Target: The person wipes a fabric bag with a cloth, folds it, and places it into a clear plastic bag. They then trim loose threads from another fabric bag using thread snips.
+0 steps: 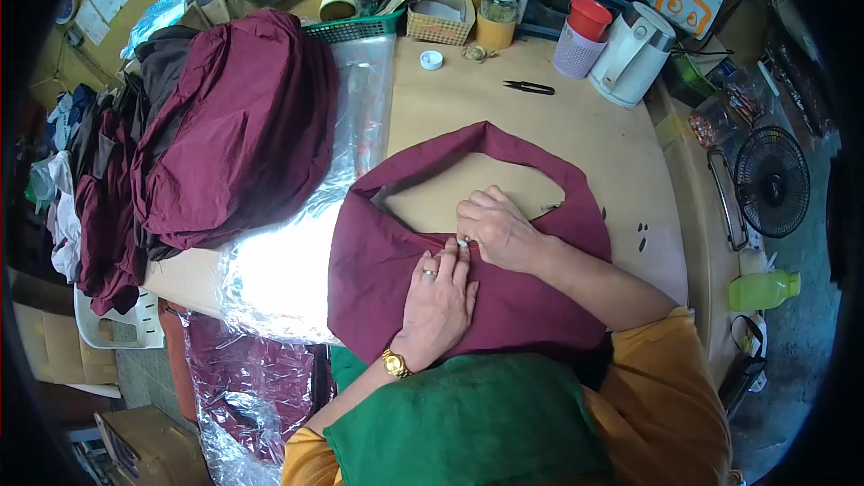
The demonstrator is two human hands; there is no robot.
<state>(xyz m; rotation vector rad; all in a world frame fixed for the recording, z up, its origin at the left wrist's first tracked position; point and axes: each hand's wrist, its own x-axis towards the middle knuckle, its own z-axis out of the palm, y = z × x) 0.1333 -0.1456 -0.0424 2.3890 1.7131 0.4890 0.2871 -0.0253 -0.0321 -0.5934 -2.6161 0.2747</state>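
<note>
A maroon cloth bag (540, 297) with a wide looped strap lies on the tan tabletop (450, 99) in front of me. My left hand (438, 301) rests on the bag just below its opening, fingers spread and pointing away from me. My right hand (497, 232) is closed at the opening's edge, beside my left fingertips. Something small and white shows between the two hands; what my right fingers pinch is too small to make out. Through the loop of the strap the tan surface is visible.
Maroon fabric (234, 135) is heaped at the left, beside clear plastic sheeting (279, 270). Black snips (529, 87) and a white lid (431, 60) lie farther back. Baskets, a jar (498, 16), a red cup (589, 18) and a white kettle (633, 54) line the back.
</note>
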